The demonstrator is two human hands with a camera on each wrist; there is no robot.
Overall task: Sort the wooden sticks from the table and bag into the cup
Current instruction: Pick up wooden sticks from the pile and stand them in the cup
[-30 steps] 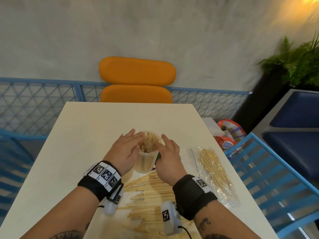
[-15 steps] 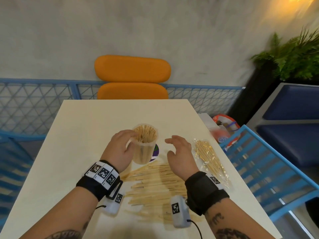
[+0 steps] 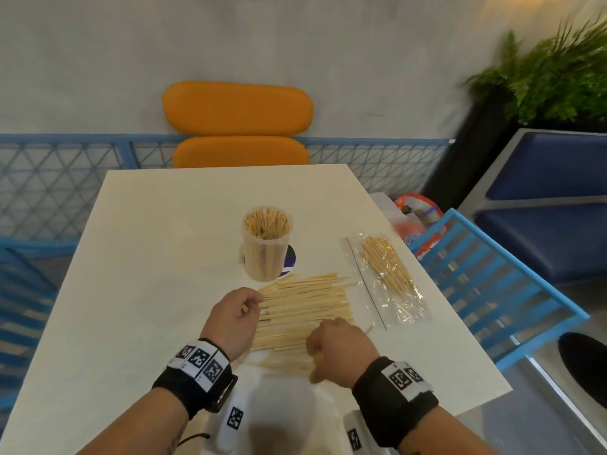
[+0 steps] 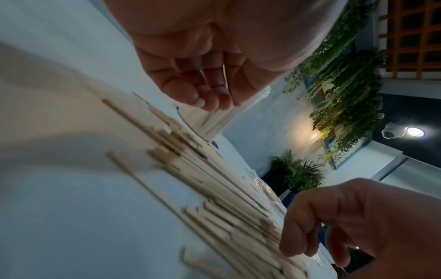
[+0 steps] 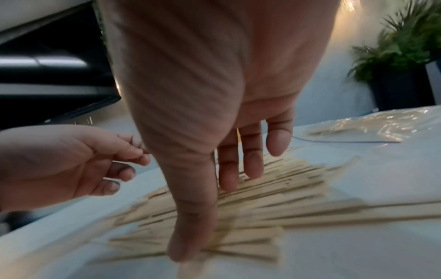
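Note:
A clear plastic cup (image 3: 266, 247) packed with upright wooden sticks stands mid-table. In front of it, loose flat sticks (image 3: 305, 303) lie fanned on the white table (image 3: 147, 257). A clear bag (image 3: 389, 280) holding thinner sticks lies to the right. My left hand (image 3: 254, 300) hovers at the pile's left ends, fingers loosely curled, nothing seen in them (image 4: 214, 102). My right hand (image 3: 315, 346) is down on the near part of the pile; in the right wrist view its fingers (image 5: 229, 169) reach down straight and the thumb presses on the sticks (image 5: 262, 198).
A purple round mat (image 3: 290, 257) peeks from under the cup. An orange chair (image 3: 236, 126) stands beyond the far edge. A blue slatted chair (image 3: 492, 290) sits close to the right edge, with a colourful bag (image 3: 417, 208) behind it.
Both hands left the cup and came down toward me onto the loose stick pile. The cup now stands alone, full of sticks.

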